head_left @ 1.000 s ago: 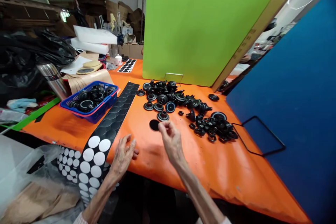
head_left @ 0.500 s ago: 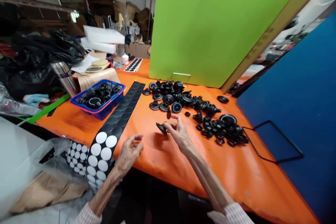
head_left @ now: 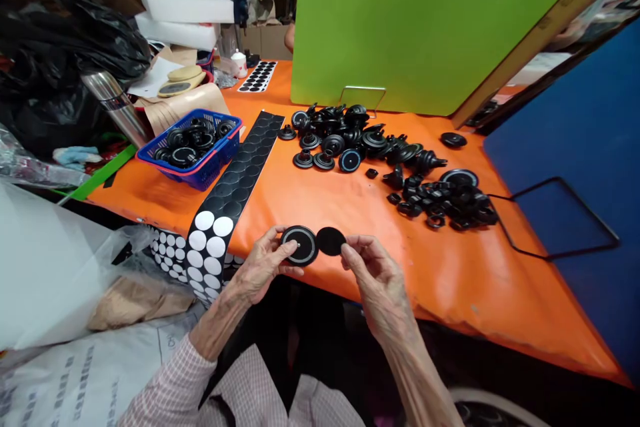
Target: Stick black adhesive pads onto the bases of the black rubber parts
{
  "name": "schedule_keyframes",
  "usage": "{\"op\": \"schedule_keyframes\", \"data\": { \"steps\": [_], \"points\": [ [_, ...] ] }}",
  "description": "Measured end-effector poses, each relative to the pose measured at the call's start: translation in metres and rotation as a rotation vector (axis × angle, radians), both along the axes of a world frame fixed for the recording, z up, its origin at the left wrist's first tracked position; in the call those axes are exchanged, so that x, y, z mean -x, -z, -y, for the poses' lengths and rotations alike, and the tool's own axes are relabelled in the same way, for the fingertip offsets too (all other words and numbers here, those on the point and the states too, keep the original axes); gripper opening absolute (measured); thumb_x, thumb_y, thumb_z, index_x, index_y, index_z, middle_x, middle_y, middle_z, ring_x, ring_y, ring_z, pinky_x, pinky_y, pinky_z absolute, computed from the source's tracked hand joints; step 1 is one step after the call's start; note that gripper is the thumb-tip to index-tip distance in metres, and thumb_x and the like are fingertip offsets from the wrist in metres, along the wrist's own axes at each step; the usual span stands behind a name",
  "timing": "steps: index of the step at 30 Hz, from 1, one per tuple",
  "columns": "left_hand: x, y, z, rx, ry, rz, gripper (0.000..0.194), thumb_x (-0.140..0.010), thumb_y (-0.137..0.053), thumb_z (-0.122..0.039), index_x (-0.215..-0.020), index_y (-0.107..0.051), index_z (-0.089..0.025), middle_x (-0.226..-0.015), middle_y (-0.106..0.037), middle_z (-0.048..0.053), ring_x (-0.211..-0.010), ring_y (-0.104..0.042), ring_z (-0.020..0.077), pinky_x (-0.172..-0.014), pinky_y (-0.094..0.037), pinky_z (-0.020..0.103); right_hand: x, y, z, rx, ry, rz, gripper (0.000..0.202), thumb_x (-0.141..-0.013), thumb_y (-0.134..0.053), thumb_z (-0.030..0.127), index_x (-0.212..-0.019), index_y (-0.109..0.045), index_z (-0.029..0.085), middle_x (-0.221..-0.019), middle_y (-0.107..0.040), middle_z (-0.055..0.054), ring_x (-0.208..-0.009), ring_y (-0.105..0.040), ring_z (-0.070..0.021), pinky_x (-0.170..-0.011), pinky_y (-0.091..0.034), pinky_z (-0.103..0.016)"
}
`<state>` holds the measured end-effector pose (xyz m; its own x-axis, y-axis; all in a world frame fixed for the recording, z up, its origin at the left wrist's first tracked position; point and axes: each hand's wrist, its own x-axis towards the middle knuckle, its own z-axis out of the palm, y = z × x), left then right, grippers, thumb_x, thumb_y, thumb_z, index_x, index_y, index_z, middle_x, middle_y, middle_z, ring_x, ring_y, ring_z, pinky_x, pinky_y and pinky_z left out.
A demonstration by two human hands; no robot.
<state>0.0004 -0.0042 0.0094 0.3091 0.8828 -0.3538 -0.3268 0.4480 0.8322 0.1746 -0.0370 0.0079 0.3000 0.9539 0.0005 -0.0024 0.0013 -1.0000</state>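
Note:
My left hand [head_left: 265,263] grips a round black part [head_left: 306,248] with a grey ring on its face, the thumb lying over its middle. Between the fingertips of my right hand [head_left: 377,273] is a thin black disc [head_left: 331,241], held by its right edge close beside the round part. Both are above the front edge of the orange table [head_left: 280,197]. Beyond them lies a pile of black round parts [head_left: 333,145], with smaller black pieces [head_left: 425,197] to its right. A strip of black round stickers [head_left: 240,177] runs over the table edge at the left.
A blue basket [head_left: 200,170] with black parts stands left of the strip. Behind the pile rises a green panel [head_left: 390,20]; a blue panel [head_left: 565,133] with a wire stand is at the right. A steel flask [head_left: 113,107] and black bags are at the left.
The round black part has passed from my right hand to my left hand, its ringed face now showing. My hands have come together, and the view has tilted down.

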Motion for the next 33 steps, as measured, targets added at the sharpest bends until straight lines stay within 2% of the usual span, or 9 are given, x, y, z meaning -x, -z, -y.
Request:
{"op": "schedule_keyframes", "data": {
  "steps": [3,5,8,9,13,17,23,27,33],
  "points": [
    [0.0,0.0,0.004,-0.036,0.05,0.012,0.035,-0.077,-0.072,-0.028,-0.108,-0.059,-0.016,-0.108,-0.063,0.006,-0.083,-0.066,0.015,-0.068,-0.06,0.03,0.002,-0.002,0.014,-0.033,-0.085,0.078,0.019,-0.083,-0.063,0.041,-0.086,-0.061,0.022,-0.079,-0.059,0.0,-0.073,-0.055,-0.0137,-0.068,-0.045,-0.027],
    [0.001,0.001,0.007,-0.038,0.076,0.016,0.034,-0.08,-0.07,-0.025,-0.112,-0.061,-0.016,-0.11,-0.062,0.007,-0.086,-0.066,0.0161,-0.072,-0.06,0.031,0.003,-0.001,0.02,-0.057,-0.112,0.135,0.017,-0.085,-0.061,0.038,-0.094,-0.06,0.024,-0.079,-0.058,0.001,-0.073,-0.054,-0.0135,-0.069,-0.044,-0.028],
    [0.002,0.002,0.01,-0.031,0.097,0.023,0.036,-0.08,-0.069,-0.023,-0.115,-0.062,-0.017,-0.111,-0.062,0.007,-0.09,-0.065,0.0173,-0.075,-0.06,0.031,0.005,0.0,0.024,-0.056,-0.112,0.122,0.03,-0.084,-0.063,0.035,-0.112,-0.053,0.027,-0.072,-0.054,0.004,-0.067,-0.051,-0.0131,-0.067,-0.043,-0.028],
    [0.002,0.002,0.011,-0.028,0.102,0.021,0.036,-0.08,-0.069,-0.022,-0.115,-0.062,-0.017,-0.111,-0.062,0.007,-0.09,-0.065,0.0175,-0.075,-0.059,0.031,0.005,-0.001,0.024,-0.041,-0.105,0.086,0.03,-0.083,-0.065,0.036,-0.109,-0.054,0.027,-0.072,-0.054,0.004,-0.067,-0.051,-0.0131,-0.067,-0.043,-0.027],
    [0.004,0.0,0.016,-0.029,0.116,0.012,0.035,-0.079,-0.071,-0.021,-0.113,-0.064,-0.018,-0.111,-0.062,0.008,-0.091,-0.066,0.0187,-0.075,-0.059,0.031,0.008,-0.005,0.025,0.113,-0.083,-0.125,0.026,-0.075,-0.072,0.044,-0.08,-0.06,0.021,-0.077,-0.056,0.001,-0.072,-0.052,-0.0128,-0.068,-0.043,-0.026],
    [0.004,-0.001,0.019,0.013,0.094,0.049,0.042,-0.076,-0.073,-0.02,-0.117,-0.063,-0.022,-0.115,-0.061,0.007,-0.09,-0.067,0.02,-0.075,-0.059,0.034,0.012,-0.002,0.027,0.186,-0.024,-0.283,0.029,-0.069,-0.077,0.046,-0.077,-0.063,0.022,-0.078,-0.055,0.002,-0.077,-0.05,-0.0129,-0.076,-0.041,-0.026],
    [0.003,0.0,0.023,0.042,0.107,0.067,0.045,-0.072,-0.073,-0.016,-0.116,-0.064,-0.02,-0.117,-0.062,0.008,-0.093,-0.067,0.0219,-0.078,-0.059,0.037,0.027,0.011,0.029,0.128,0.092,-0.278,0.026,-0.068,-0.076,0.044,-0.072,-0.065,0.021,-0.104,-0.055,-0.003,-0.105,-0.051,-0.0198,-0.092,-0.039,-0.032],
    [0.003,0.001,0.025,0.032,0.133,0.051,0.046,-0.071,-0.073,-0.017,-0.117,-0.065,-0.017,-0.114,-0.066,0.009,-0.092,-0.067,0.0222,-0.079,-0.058,0.037,0.036,0.017,0.03,0.076,0.13,-0.204,0.023,-0.076,-0.07,0.042,-0.075,-0.064,0.02,-0.104,-0.054,-0.004,-0.099,-0.054,-0.0188,-0.088,-0.043,-0.033],
    [0.004,0.004,0.026,-0.007,0.154,0.067,0.045,-0.074,-0.071,-0.015,-0.118,-0.066,-0.02,-0.118,-0.066,0.008,-0.096,-0.067,0.0228,-0.08,-0.059,0.036,0.042,0.017,0.032,0.056,0.142,-0.111,0.021,-0.08,-0.066,0.041,-0.077,-0.064,0.02,-0.1,-0.054,-0.004,-0.094,-0.055,-0.0176,-0.079,-0.046,-0.029]
  ]
}}
